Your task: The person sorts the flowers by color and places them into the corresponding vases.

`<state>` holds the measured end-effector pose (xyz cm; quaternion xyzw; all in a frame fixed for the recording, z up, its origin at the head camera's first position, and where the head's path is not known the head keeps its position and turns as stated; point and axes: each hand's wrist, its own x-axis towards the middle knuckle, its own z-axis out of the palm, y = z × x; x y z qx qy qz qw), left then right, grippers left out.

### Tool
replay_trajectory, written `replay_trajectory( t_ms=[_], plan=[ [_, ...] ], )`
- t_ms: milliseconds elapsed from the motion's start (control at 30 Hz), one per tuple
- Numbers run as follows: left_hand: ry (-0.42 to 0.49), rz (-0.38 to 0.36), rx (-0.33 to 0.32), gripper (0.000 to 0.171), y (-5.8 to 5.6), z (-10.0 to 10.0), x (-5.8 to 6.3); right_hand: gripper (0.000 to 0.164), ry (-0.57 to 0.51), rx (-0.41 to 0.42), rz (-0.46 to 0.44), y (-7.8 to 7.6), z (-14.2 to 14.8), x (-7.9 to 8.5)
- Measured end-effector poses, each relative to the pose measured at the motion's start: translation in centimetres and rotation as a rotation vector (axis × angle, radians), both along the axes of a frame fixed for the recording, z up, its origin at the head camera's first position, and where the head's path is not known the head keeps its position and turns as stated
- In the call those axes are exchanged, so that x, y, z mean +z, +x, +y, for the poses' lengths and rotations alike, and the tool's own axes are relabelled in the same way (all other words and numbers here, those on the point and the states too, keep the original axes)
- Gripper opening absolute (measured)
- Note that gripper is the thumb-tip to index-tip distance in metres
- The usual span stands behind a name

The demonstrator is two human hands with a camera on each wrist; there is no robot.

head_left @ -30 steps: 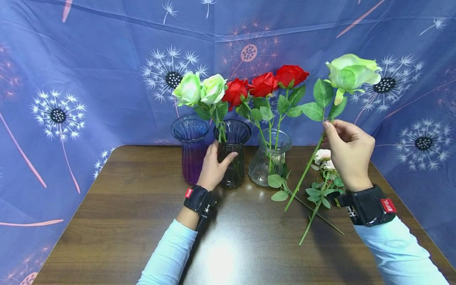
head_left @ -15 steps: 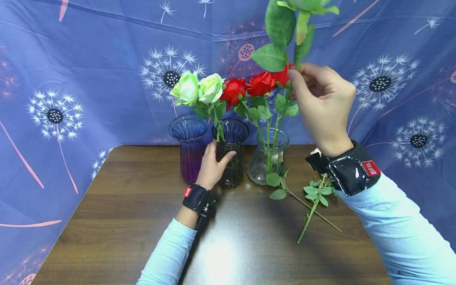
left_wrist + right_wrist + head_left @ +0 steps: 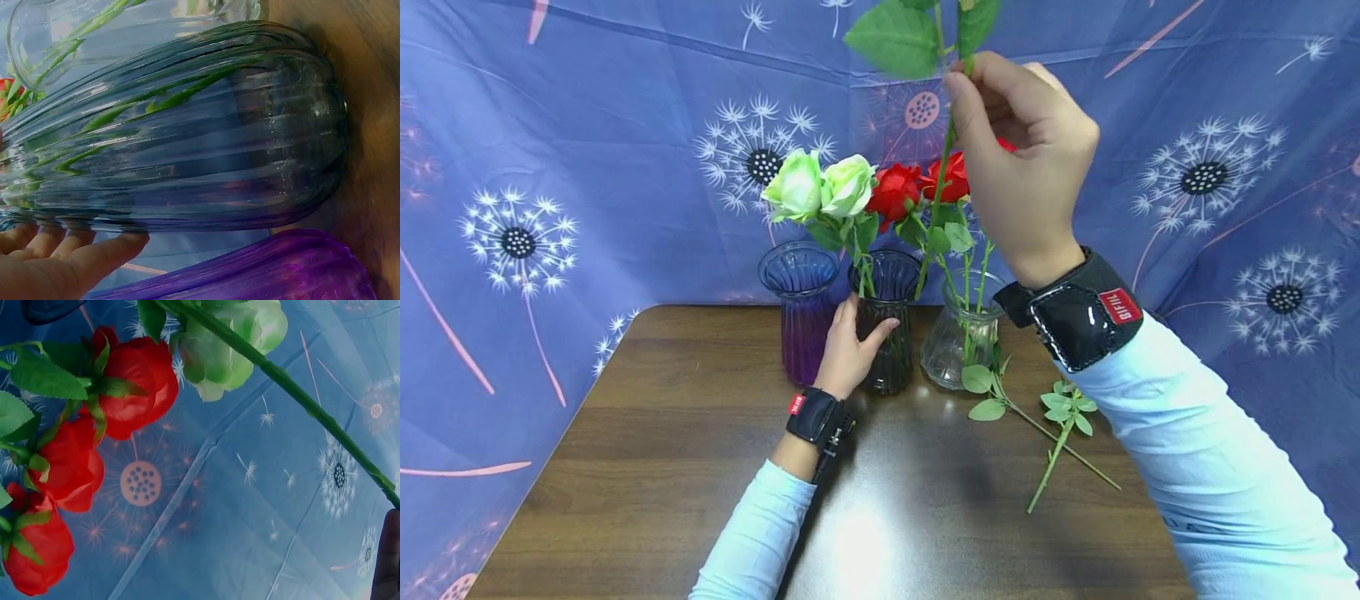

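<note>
My left hand [image 3: 844, 354] holds the dark ribbed glass vase [image 3: 891, 367] at its side, thumb across the front. Fingertips [image 3: 134, 240] lie against the glass in the left wrist view. Two pale green roses [image 3: 847, 187] stand in this vase and lean left. Raised high above the table, my right hand [image 3: 1033, 162] pinches the stem [image 3: 947, 150] of another rose just under its leaves [image 3: 898, 40]. That bloom is cut off at the top of the head view. The stem hangs nearly upright, its lower end overlapping the dark vase's right rim.
A blue-purple vase [image 3: 805, 333] stands left of the dark one. To the right, a clear vase [image 3: 943, 358] holds several red roses [image 3: 895, 192]. Two cut stems with leaves [image 3: 1054, 458] lie crossed on the table [image 3: 662, 433]. A dandelion-print cloth [image 3: 647, 125] hangs behind.
My right hand has lifted the green rose up and to the left, from beside the lying stems to over the vases. The left hand stays on the dark vase.
</note>
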<state>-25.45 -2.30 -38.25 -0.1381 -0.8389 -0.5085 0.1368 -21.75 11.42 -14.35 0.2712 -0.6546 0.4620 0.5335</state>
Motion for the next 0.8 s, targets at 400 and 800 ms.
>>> replay_trajectory(
  t_ms=[400,800],
  plan=[
    [-0.007,-0.012,0.005,0.070,-0.1,-0.1,-0.2,0.016,0.079,-0.026,0.000,-0.7,-0.8,-0.1],
    [0.001,-0.004,-0.005,0.069,0.1,0.0,0.0,0.018,0.181,-0.037,-0.008,-1.2,-0.9,-2.0]
  ],
)
